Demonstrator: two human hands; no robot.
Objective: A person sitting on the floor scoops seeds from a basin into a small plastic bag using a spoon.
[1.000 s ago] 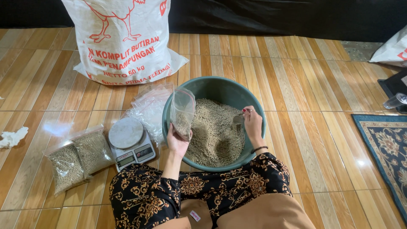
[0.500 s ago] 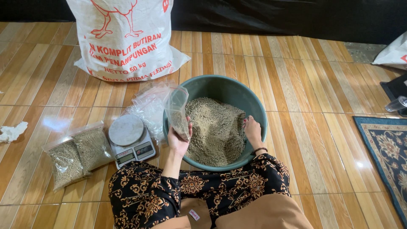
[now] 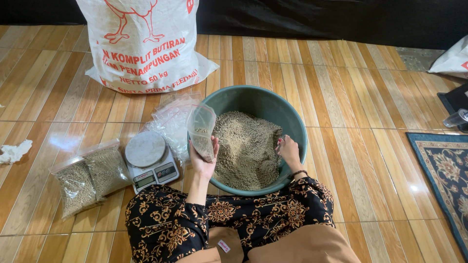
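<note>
A teal round basin (image 3: pixel 287 119) stands on the floor in front of me, holding a heap of brownish feed pellets (image 3: pixel 243 148). My left hand (image 3: pixel 204 163) holds a clear plastic bag (image 3: pixel 202 131) upright at the basin's left rim; the bag is partly filled with pellets. My right hand (image 3: pixel 288 152) is down in the pellets at the basin's right side, fingers curled around something I cannot make out.
A small digital scale (image 3: pixel 148 158) sits left of the basin, with two filled pellet bags (image 3: pixel 90 175) beside it. Empty clear bags (image 3: pixel 170 119) lie behind the scale. A large white feed sack (image 3: pixel 144 44) stands at the back. A patterned rug (image 3: pixel 446 175) is on the right.
My right hand dropped from above the pellets down into the heap at the right side. The bag in my left hand stayed at the left rim, shifting slightly.
</note>
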